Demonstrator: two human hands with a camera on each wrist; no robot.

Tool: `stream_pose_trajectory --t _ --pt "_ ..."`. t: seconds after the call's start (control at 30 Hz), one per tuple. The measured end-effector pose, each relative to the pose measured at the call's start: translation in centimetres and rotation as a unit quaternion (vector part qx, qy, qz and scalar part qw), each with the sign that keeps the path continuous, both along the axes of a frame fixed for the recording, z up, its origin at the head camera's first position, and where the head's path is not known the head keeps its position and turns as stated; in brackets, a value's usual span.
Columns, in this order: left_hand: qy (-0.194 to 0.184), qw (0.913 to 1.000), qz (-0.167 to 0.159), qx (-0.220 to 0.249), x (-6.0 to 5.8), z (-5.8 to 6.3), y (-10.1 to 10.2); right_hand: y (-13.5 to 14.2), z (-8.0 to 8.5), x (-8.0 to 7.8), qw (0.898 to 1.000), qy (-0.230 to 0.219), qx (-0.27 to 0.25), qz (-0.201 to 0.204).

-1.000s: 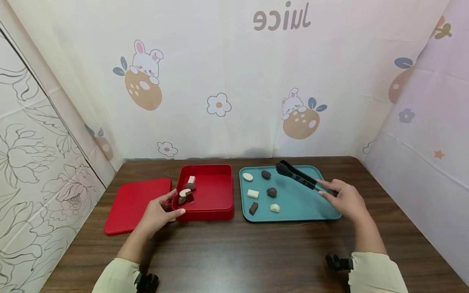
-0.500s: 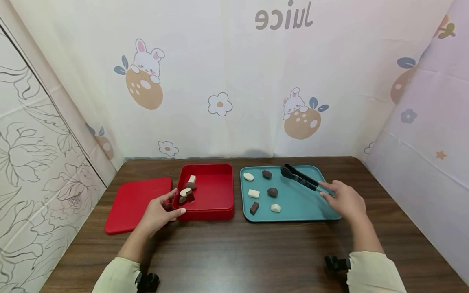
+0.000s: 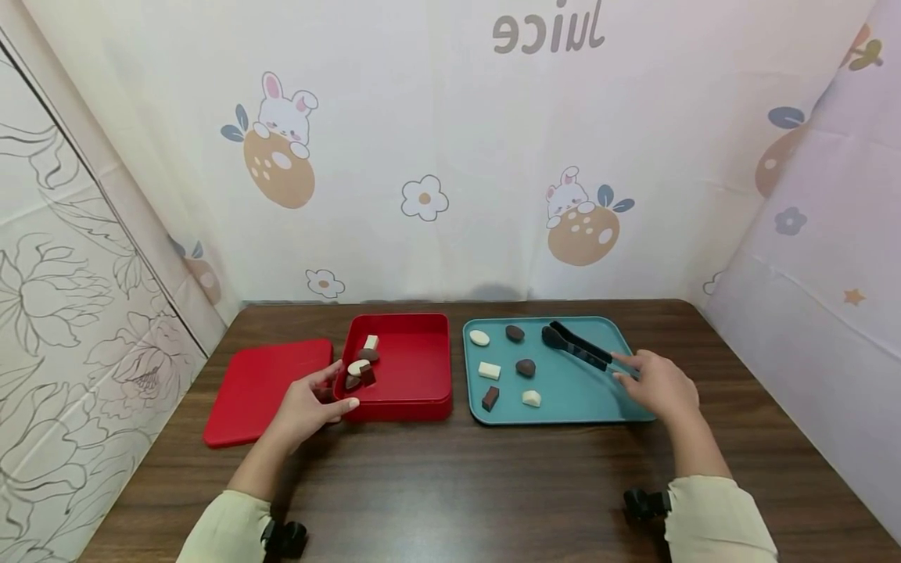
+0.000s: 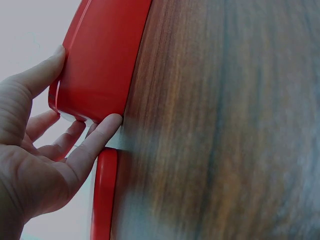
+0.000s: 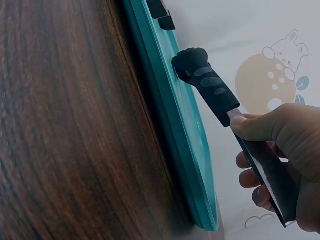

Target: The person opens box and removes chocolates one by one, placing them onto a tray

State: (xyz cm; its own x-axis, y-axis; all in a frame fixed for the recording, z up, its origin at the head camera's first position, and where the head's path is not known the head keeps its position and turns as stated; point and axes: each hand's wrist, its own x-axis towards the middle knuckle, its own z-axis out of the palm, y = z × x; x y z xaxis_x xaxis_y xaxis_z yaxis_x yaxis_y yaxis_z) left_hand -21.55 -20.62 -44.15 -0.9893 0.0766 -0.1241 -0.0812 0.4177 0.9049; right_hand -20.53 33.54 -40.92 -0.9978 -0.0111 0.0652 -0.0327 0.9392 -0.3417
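My right hand (image 3: pixel 658 383) grips a pair of tongs (image 3: pixel 577 346) with black tips over the far right part of the teal tray (image 3: pixel 598 395). In the right wrist view, the tongs' paw-shaped tip (image 5: pixel 192 65) overlaps the tray's edge, with nothing showing between the tips. On the tray's left half lie several chocolates, among them a dark one (image 3: pixel 525 367), a white bar (image 3: pixel 489 371) and a brown bar (image 3: pixel 490 399). My left hand (image 3: pixel 306 407) holds the near left corner of a red box (image 3: pixel 415 360), thumb on its front. Several chocolates (image 3: pixel 359 367) sit along the box's left side.
A red lid (image 3: pixel 263 391) lies flat left of the box, near my left forearm. The box and tray stand side by side with a narrow gap. A patterned curtain (image 3: pixel 457 117) rises behind the brown wooden table (image 3: pixel 436 485).
The tongs have come down toward the tray and slightly right, and their tips sit lower in the head view. My left hand stays at the box corner; the chocolates have not moved.
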Motion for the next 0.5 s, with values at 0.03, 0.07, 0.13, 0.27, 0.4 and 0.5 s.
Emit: stream_pose_trajectory --t 0.03,0.07,0.13,0.27,0.4,0.5 --pt "0.0 1.0 0.0 0.0 0.0 0.01 0.0 0.01 0.01 -0.04 1.0 -0.004 -0.001 0.0" --pt "0.0 1.0 -0.001 0.0 0.01 0.01 0.0 0.0 0.05 -0.07 1.0 -0.009 -0.003 -0.002" --pt "-0.002 1.0 0.001 0.0 0.02 0.02 0.02 -0.03 0.16 -0.16 1.0 -0.018 -0.007 -0.005" --pt "-0.004 1.0 0.0 0.002 0.11 0.02 0.04 -0.1 0.41 -0.31 0.999 -0.032 -0.017 -0.015" --pt "-0.003 1.0 0.0 0.003 0.12 -0.02 0.04 -0.05 0.46 -0.3 0.999 -0.03 -0.025 -0.02" --pt "-0.003 1.0 0.002 0.004 0.07 -0.05 0.03 -0.01 0.44 -0.16 0.999 -0.013 -0.036 -0.022"
